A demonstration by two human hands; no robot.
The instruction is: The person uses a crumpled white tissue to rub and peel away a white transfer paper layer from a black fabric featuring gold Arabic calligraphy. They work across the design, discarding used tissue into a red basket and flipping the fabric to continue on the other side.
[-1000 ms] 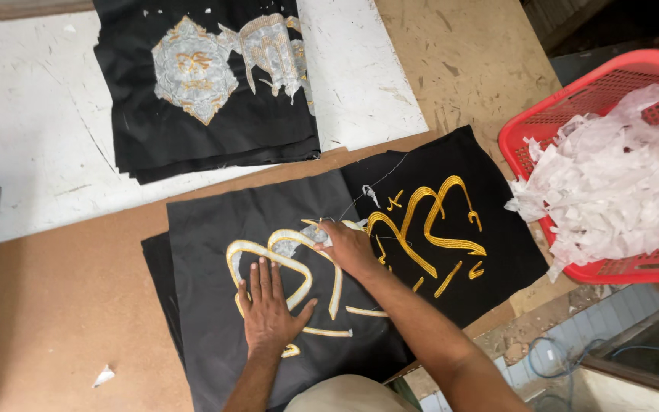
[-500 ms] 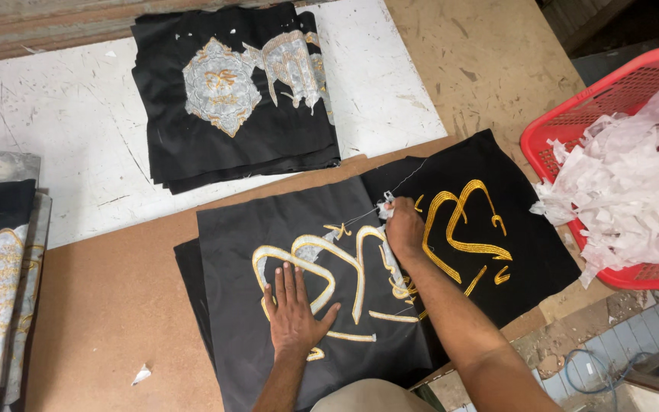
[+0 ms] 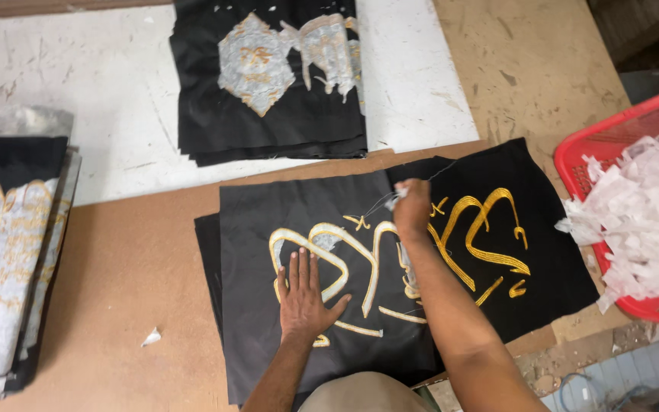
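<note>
head view: red basket [image 3: 585, 156] of white paper scraps [image 3: 642, 221]

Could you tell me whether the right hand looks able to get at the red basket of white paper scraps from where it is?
Probably yes: the right hand is raised over the black cloth, and nothing stands between it and the red basket.

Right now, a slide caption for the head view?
Left hand flat on gold-embroidered black cloth; right hand pinches a white paper scrap above it.

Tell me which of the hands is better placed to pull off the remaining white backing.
Right hand: it pinches a white backing scrap above the gold embroidery. Left hand lies flat, pinning the black cloth.
</note>
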